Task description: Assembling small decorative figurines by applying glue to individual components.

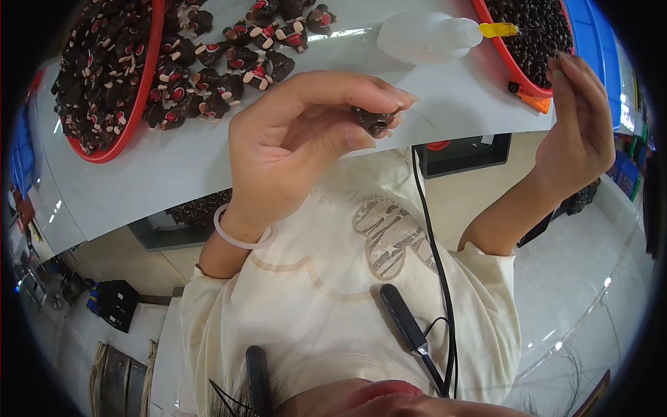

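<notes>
My left hand point(278, 132) is raised over the table's near edge, thumb and fingers closed around a small dark brown figure point(373, 121); the fingers cover part of it. My right hand point(578, 125) is lifted beside the right red-rimmed basket point(511, 62), which holds many tiny dark pieces point(531, 31). Its thumb and fingertips are pinched together, and whatever is between them is too small to name. Between the hands, a translucent squeeze bottle point(424, 38) with a yellow tip point(499, 30) lies on the white table point(333, 62).
At the left stands a red-rimmed basket point(146, 90) heaped with dark brown, red and cream figures. Several similar figures point(208, 83) lie loose beside it. An orange object point(533, 99) sits under the right basket. Grey trays point(472, 156) are below the table edge, and a black cable point(434, 257) hangs down my front.
</notes>
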### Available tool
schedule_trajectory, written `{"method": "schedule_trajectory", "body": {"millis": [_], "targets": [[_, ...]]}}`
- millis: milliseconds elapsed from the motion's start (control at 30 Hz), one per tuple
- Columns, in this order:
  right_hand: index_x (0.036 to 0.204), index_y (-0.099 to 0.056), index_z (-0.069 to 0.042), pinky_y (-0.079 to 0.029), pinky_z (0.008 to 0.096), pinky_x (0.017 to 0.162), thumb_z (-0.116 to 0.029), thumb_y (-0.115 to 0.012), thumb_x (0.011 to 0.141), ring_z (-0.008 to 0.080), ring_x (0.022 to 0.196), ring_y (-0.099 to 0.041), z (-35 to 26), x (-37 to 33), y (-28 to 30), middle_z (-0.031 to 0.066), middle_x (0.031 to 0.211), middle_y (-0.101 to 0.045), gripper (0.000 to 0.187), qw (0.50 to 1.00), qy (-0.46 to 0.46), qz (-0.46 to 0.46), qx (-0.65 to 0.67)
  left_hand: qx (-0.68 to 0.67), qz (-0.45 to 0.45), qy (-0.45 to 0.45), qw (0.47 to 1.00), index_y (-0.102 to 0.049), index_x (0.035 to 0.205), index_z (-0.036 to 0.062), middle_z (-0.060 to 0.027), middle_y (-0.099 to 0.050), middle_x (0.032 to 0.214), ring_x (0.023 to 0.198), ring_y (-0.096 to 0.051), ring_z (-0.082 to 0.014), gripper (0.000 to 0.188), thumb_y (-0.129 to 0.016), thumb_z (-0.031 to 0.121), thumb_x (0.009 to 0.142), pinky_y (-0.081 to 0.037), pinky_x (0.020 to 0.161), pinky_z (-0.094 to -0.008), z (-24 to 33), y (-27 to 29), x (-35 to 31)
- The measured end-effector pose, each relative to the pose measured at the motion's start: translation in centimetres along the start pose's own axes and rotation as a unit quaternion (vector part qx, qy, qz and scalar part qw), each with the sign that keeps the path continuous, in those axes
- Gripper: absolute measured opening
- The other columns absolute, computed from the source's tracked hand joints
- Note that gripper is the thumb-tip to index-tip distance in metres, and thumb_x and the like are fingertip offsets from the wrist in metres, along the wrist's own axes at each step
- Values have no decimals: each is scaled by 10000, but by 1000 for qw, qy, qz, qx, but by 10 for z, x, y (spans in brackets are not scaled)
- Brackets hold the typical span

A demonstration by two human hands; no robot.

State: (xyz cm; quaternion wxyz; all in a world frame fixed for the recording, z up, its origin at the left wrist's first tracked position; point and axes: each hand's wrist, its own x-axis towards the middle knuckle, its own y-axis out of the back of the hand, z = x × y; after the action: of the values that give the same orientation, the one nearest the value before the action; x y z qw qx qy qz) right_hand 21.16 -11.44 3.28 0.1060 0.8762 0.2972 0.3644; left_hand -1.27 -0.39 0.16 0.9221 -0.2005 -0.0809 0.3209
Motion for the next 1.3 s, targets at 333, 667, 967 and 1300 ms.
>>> {"method": "schedule_trajectory", "body": {"millis": [333, 667, 967, 1300], "targets": [[950, -572, 95, -473, 269, 584, -105, -655, 792, 197, 671, -580, -36, -29, -22, 217, 869, -589, 268, 980, -36, -118, 154, 3, -8, -14, 1000, -500, 999, -27, -217, -574, 1009, 787, -634, -215, 284, -642, 135, 814, -540, 711, -304, -1, 0, 3], [849, -627, 47, -472, 213, 496, -6, -734, 634, 156, 598, -591, -58, -35, -56, 154, 744, -609, 246, 967, 78, -197, 144, -49, 9, 11, 999, -503, 993, -31, -202, -582, 1015, 883, -610, -227, 336, -698, 99, 753, -525, 738, -278, 0, 2, -3], [768, -586, 76, -505, 216, 475, 116, -689, 650, 162, 598, -603, -60, -44, -62, 178, 758, -593, 162, 970, 31, -205, 127, -15, 25, -28, 999, -579, 916, -51, -194, -605, 973, 910, -617, -249, 186, -662, 0, 758, -520, 711, -243, -6, 4, -4], [685, -541, 38, -414, 206, 563, -12, -797, 550, 144, 621, -554, -56, -40, -51, 110, 693, -591, 293, 965, -93, -245, 31, 126, -15, -120, 985, -580, 911, -63, -205, -605, 933, 911, -627, -313, 166, -641, -27, 761, -530, 715, -271, -9, 6, -4]]}}
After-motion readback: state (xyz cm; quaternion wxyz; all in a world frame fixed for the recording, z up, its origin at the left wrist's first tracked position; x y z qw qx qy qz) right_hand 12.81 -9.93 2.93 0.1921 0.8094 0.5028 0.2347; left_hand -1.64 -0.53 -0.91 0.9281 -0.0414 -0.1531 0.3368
